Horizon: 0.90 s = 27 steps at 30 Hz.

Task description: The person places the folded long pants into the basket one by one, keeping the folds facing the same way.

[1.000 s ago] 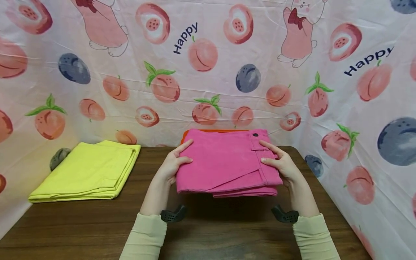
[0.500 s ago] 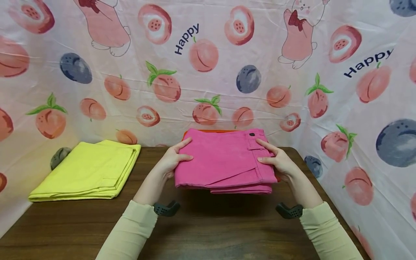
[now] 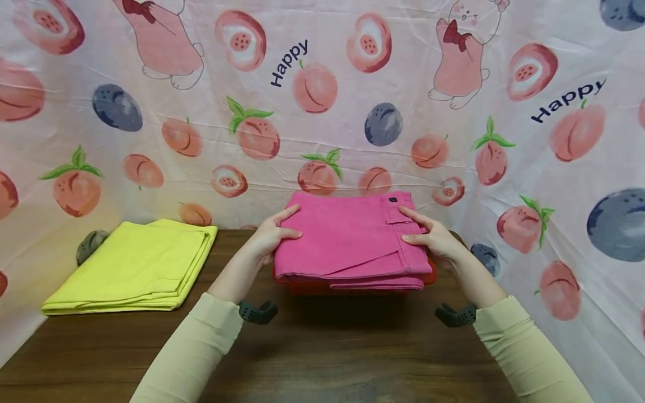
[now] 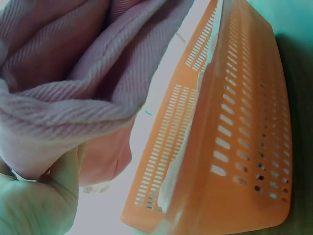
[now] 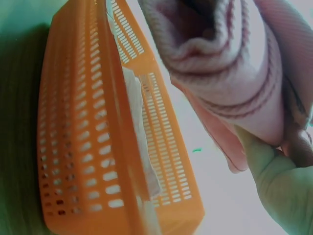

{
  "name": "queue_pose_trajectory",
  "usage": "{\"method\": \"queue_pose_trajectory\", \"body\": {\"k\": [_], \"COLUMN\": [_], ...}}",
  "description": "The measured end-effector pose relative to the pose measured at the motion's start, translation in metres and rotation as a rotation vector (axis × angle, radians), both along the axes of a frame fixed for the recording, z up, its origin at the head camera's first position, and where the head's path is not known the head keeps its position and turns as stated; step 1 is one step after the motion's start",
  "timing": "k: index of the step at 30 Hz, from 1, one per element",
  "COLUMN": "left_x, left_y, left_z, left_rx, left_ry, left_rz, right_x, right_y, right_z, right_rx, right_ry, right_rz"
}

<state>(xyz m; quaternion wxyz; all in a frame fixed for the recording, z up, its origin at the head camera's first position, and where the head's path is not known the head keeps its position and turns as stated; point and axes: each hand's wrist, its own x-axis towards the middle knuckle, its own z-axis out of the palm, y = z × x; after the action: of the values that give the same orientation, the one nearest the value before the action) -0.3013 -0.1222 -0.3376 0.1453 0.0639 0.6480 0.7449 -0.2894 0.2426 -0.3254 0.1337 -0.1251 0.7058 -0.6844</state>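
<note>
Folded pink trousers (image 3: 347, 238), with a dark button and a belt loop at the right, are held by both hands above an orange basket (image 3: 432, 273). My left hand (image 3: 269, 238) grips their left edge, thumb on top and fingers partly hidden underneath. At the right edge, my right hand (image 3: 433, 240) grips the waistband side the same way. Both wrist views show the thick folded layers over the slotted basket (image 4: 244, 191). Some white cloth (image 5: 139, 107) shows inside it along the near wall. In the head view the trousers hide most of the basket.
Folded yellow trousers or similar cloth (image 3: 136, 263) lies on the left of the brown wooden table (image 3: 322, 358). A fruit-print curtain (image 3: 322, 129) surrounds the table at the back and sides. Dark wrist mounts (image 3: 258, 312) sit at both cuffs.
Both hands have lifted the trousers slightly and moved them away from me, and the forearms have spread apart. More of the basket's front now shows below the trousers. The yellow cloth has not moved.
</note>
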Motion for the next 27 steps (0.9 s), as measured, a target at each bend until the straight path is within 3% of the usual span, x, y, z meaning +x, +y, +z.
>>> {"method": "queue_pose_trajectory", "body": {"k": [13, 19, 27], "left_x": [-0.022, -0.029, -0.035], "left_y": [0.01, 0.014, 0.017], "left_z": [0.002, -0.001, -0.014], "left_rx": [-0.047, -0.086, -0.128], "left_ry": [0.011, 0.024, 0.04], "left_rz": [0.034, 0.056, 0.082], "right_x": [-0.018, -0.026, -0.034], "right_y": [0.003, 0.004, 0.003], "right_z": [0.004, -0.003, -0.02], "right_rx": [0.055, 0.049, 0.045], "right_ry": [0.004, 0.028, 0.013], "right_rz": [-0.043, -0.07, -0.15]}}
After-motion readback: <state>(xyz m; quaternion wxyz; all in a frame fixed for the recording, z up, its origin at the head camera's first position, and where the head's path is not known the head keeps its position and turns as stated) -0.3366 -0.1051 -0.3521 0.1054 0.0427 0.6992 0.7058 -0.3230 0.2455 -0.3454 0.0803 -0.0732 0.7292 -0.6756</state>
